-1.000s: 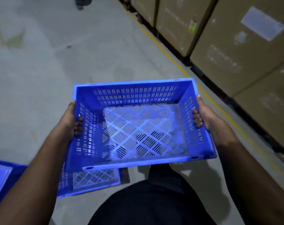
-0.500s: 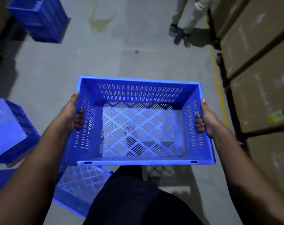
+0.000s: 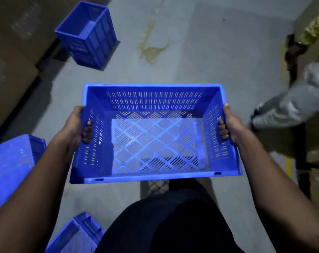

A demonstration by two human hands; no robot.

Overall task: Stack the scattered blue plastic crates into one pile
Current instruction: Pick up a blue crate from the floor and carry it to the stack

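I hold an empty blue perforated crate [image 3: 155,99] level in front of me, above the floor. My left hand [image 3: 76,125] grips its left wall, fingers through the handle slot. My right hand [image 3: 229,125] grips the right wall the same way. A tall pile of blue crates [image 3: 89,35] stands on the floor at the far left. An overturned blue crate [image 3: 10,167] lies at my near left, and another blue crate [image 3: 78,234] sits by my left leg at the bottom edge.
Large cardboard boxes [image 3: 10,52] line the left side and more boxes [image 3: 317,136] the right. Another person [image 3: 292,101] in light trousers stands at the right. A yellow stain [image 3: 151,46] marks the grey concrete floor ahead.
The view has swung left with the crate still held by both hands. The crate pile at the far left has come closer to centre, and the other person is now at the right edge.
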